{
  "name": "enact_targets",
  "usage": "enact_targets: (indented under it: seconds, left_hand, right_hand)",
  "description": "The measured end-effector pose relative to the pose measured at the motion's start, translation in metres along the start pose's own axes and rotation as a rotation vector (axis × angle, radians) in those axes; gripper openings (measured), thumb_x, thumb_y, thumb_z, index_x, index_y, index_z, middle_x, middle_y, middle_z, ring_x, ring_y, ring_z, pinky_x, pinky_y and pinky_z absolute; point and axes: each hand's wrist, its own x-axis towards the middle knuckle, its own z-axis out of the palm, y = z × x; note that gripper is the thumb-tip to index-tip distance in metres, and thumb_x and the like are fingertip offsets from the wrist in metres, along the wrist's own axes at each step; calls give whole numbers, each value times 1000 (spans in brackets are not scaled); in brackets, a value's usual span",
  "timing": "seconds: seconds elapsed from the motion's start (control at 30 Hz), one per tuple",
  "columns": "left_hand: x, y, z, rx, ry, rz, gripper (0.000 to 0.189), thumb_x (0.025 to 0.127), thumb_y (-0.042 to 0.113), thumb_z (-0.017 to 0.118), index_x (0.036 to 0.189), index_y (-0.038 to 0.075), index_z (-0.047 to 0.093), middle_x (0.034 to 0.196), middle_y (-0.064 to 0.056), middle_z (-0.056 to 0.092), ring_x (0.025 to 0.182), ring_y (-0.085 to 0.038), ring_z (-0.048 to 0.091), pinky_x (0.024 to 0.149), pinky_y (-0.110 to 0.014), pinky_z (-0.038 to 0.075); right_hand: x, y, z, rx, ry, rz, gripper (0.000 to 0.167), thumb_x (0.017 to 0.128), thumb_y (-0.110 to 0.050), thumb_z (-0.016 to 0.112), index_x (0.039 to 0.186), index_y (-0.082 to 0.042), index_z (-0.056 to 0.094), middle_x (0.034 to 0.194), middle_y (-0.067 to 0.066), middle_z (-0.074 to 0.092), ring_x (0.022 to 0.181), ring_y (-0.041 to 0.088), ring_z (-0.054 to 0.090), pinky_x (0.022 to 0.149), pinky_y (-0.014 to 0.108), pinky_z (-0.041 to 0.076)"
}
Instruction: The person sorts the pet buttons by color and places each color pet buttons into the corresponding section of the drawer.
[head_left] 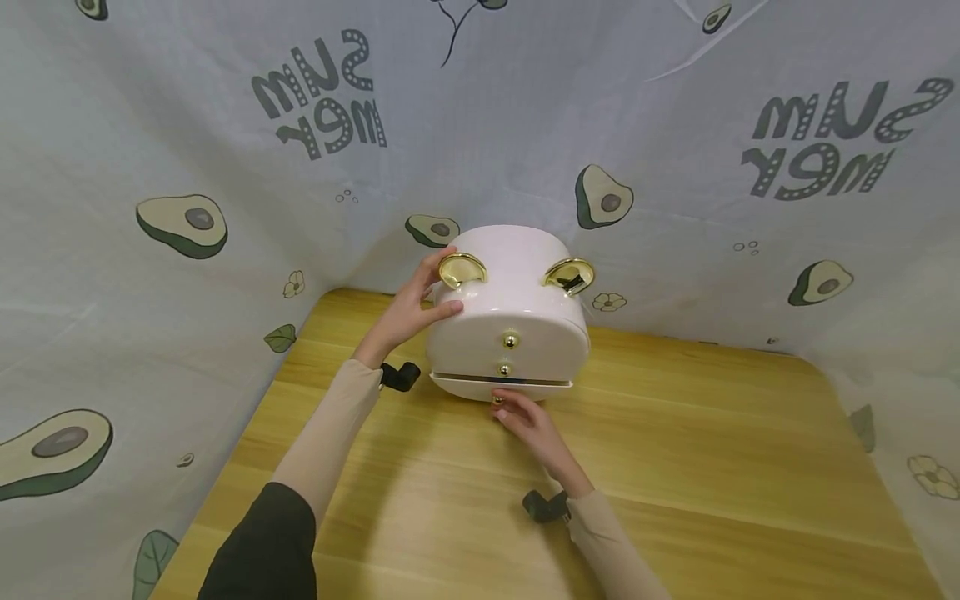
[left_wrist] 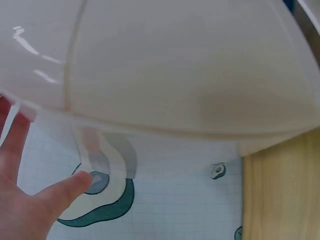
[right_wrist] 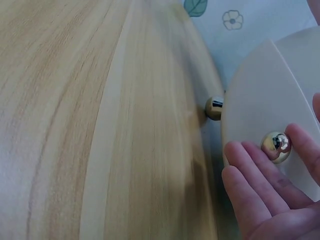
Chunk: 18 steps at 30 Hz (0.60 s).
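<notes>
A glossy white rounded drawer box (head_left: 513,279) with gold ear shapes stands at the back of the table. Its lowest drawer (head_left: 461,387) is pulled out slightly, with a dark gap along its top. My right hand (head_left: 536,429) holds that drawer's gold knob (right_wrist: 276,147) between its fingers; in the right wrist view the other fingers extend beside it. My left hand (head_left: 412,312) rests against the box's left side, thumb toward the front and fingers near the left gold ear (head_left: 462,269). The left wrist view shows this hand (left_wrist: 25,200) beside the white shell. What the drawer contains is hidden.
Two more gold knobs, an upper knob (head_left: 511,340) and a middle knob (head_left: 505,369), sit on the box front. A wooden table (head_left: 720,450) lies beneath. Behind the box hangs a pale avocado-print cloth (head_left: 510,125). Each wrist bears a black camera mount (head_left: 401,377).
</notes>
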Motion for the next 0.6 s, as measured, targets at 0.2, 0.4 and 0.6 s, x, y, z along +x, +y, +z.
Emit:
enact_targets:
  seconds: [0.2, 0.4, 0.6]
  left_hand:
    - [4, 1, 0, -44, 6, 6, 73, 86, 45, 68, 144, 28, 28, 146, -5, 35, 137, -22, 31, 111, -47, 22]
    - [3, 2, 1, -73, -14, -8, 80, 83, 37, 75, 145, 27, 24, 150, -4, 28, 140, -19, 24, 113, -46, 18]
    - [4, 2, 3, -97, -27, 17, 82, 83, 22, 77, 145, 24, 23, 150, -6, 26, 140, -21, 23, 113, -50, 15]
  right_hand:
    - [0, 0, 1, 26, 4, -1, 39, 98, -5, 54, 133, 11, 46, 124, 36, 50, 116, 49, 49, 91, 23, 46]
    - [1, 0, 3, 21, 7, -1, 40, 97, -6, 55, 133, 11, 46, 123, 35, 51, 116, 48, 50, 91, 23, 46]
    - [3, 1, 2, 3, 19, -9, 39, 97, -7, 55, 132, 11, 48, 125, 32, 51, 115, 47, 51, 90, 23, 47]
